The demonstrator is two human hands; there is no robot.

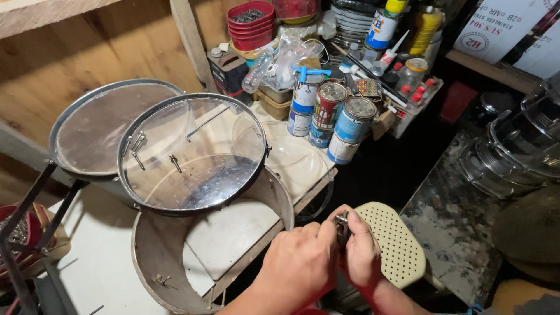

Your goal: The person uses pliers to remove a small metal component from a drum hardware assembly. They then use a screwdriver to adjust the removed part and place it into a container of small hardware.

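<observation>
Both my hands meet at the lower middle of the view. My left hand and my right hand are closed together on a small dark metal fitting held between the fingertips. Just left of them lies a round wooden drum shell on its side on the white table. A clear drum head in a black hoop leans over the shell, with metal hooks on it. A second hooped clear head stands behind it.
Several paint tins stand at the table's far end among bottles, a tube and red bowls. A cream perforated stool seat is under my right hand. Stacked glass jars sit on a dark counter at right. A black metal stand is at left.
</observation>
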